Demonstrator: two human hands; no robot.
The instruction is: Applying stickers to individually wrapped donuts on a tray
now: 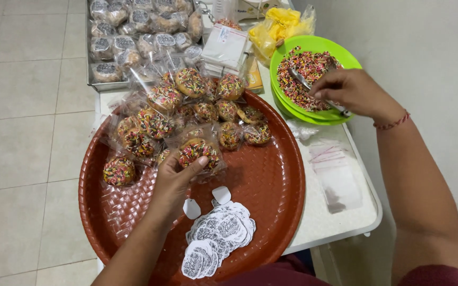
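The left hand is resting on the round reddish-brown woven plastic tray, its fingers pinching the clear plastic bag holding a sprinkle-covered doughnut at its near edge, probably to keep the slippery wrap from sliding. That bagged doughnut is lying near the middle of the tray, at the front of a heap of similar bagged sprinkle doughnuts filling the tray's far half.

The right hand is hovering over the bright green plastic bowl of multicoloured sprinkles, fingers closing around a metal spoon whose bowl is lying in the sprinkles, a red thread bracelet circling the wrist.

A loose fan of white shaped paper labels with dark printed patterns is lying on the tray's near side, within easy reach of the left hand. Empty clear cellophane bags are lying flat on the white surface right of the tray. Beyond the tray, a metal baking tray is holding more wrapped pastries with round dark-printed labels, and a stack of white packets is sitting beside a crumpled yellow plastic bag.
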